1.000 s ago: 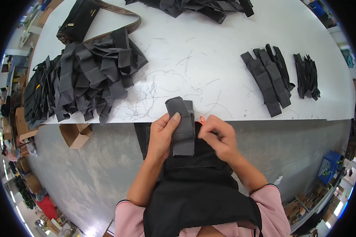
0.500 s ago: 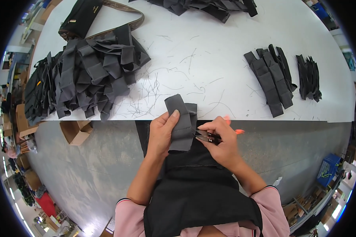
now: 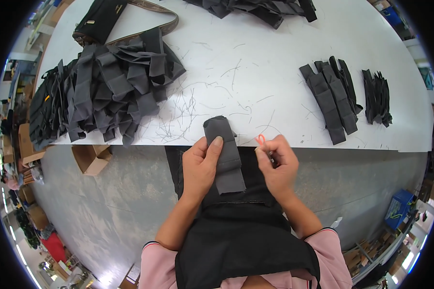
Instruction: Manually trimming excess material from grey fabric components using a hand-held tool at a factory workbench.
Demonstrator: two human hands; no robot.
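Your left hand (image 3: pixel 201 166) grips a folded dark grey fabric strip (image 3: pixel 223 153), thumb laid along its left face and fingers wrapped behind. The strip stands across the near edge of the white worktable (image 3: pixel 275 72): its far end rests on the tabletop, its near end hangs over your black apron (image 3: pixel 241 236). Your right hand (image 3: pixel 277 166) sits just right of the strip, apart from it, clenched around small orange-handled snips (image 3: pixel 260 140), whose loop pokes out above the knuckles; the blades are hidden.

Far left lies a big heap of grey folded strips (image 3: pixel 106 86), with a black bag with a brown strap (image 3: pixel 101 19) beyond it. Two smaller stacks of dark strips (image 3: pixel 330 98) lie at the right, well apart from your hands. Between heap and stacks the tabletop carries only loose thread clippings (image 3: pixel 188 103).
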